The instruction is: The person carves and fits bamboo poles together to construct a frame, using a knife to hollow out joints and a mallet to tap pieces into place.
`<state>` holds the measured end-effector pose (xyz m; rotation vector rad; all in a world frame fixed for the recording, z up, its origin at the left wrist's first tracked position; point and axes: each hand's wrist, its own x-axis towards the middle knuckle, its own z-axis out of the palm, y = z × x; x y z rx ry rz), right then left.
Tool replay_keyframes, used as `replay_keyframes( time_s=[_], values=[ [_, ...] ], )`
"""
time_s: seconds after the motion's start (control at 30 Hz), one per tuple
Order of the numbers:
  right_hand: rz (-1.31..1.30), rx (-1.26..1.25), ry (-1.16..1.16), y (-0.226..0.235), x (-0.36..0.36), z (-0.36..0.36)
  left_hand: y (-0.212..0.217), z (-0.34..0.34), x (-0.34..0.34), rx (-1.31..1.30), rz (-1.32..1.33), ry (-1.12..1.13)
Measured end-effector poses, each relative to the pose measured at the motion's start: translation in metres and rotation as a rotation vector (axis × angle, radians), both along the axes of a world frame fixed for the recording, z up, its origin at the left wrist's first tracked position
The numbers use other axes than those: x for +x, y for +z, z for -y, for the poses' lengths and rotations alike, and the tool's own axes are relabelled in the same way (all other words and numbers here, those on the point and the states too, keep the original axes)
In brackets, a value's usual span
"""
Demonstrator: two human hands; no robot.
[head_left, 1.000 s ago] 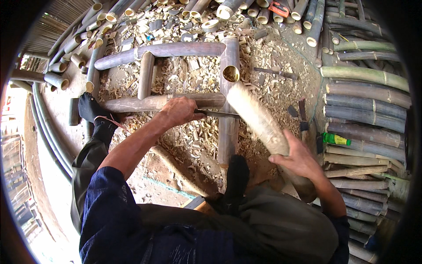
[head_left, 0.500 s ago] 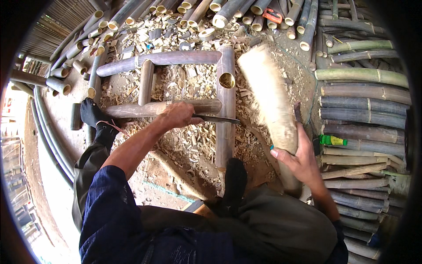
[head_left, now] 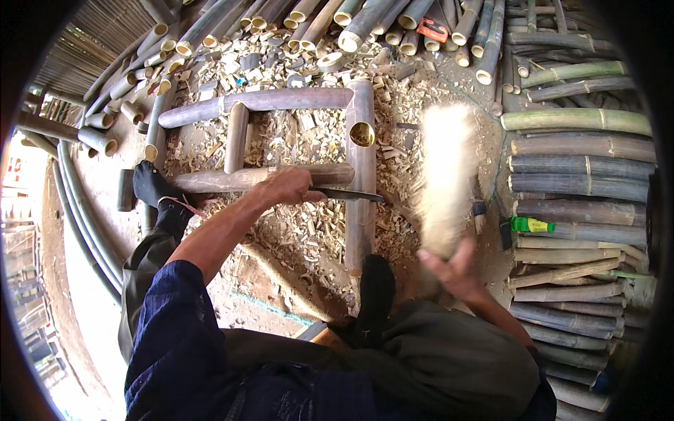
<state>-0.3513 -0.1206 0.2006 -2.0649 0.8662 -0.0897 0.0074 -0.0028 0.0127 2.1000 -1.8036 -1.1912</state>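
My left hand (head_left: 286,187) is closed around a dark narrow-bladed knife (head_left: 351,195). Its blade points right across an upright bamboo post (head_left: 359,235), just below where a horizontal bamboo rail (head_left: 210,181) meets that post. Both pieces belong to a bamboo frame lying on the ground. On the right, my right hand (head_left: 455,270) grips the lower part of a thick pale wooden club (head_left: 446,175) between thumb and fingers. Motion blurs the club and this hand. The club's frayed wide end points away from me, and its lower end is partly hidden.
Wood shavings (head_left: 302,144) cover the ground around the frame. Bamboo poles (head_left: 583,144) are stacked on the right, and more poles lie at the back. A green bottle (head_left: 531,224) with a yellow label rests by the right stack. My foot (head_left: 151,181) is beside the frame's left end.
The wooden club has swung from leaning left to nearly straight, and my right hand has shifted left and down with it. The left hand and knife stay nearly in place.
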Motion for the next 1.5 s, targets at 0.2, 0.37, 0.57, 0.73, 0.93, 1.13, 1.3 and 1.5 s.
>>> replay_keyframes(
  time_s=[0.2,0.37,0.57,0.73,0.93,1.13,1.3,1.5],
  values=[
    [-0.245,0.372,0.171,0.006,0.004,0.046,-0.016,-0.011,-0.002,-0.077,0.004,0.029],
    [0.132,0.023,-0.079,0.03,0.028,0.01,0.011,-0.003,0.004,0.198,0.007,0.021],
    [-0.38,0.104,0.241,-0.021,0.002,0.045,-0.031,0.005,0.002,-0.24,-0.148,0.076],
    [0.185,0.174,-0.077,0.047,0.037,0.018,0.007,-0.01,0.004,0.153,-0.099,0.062],
    [-0.463,0.072,0.287,-0.036,-0.002,0.039,0.005,0.016,0.0,0.146,-0.208,0.07],
    [0.16,0.103,0.045,0.051,0.04,0.031,0.021,-0.002,0.005,0.211,-0.1,0.028],
    [-0.34,-0.002,0.305,-0.055,-0.008,0.025,-0.017,0.006,0.002,0.165,-0.193,0.011],
    [-0.169,0.202,0.098,0.035,0.036,0.042,0.006,-0.004,0.005,0.214,-0.138,-0.014]
  ],
)
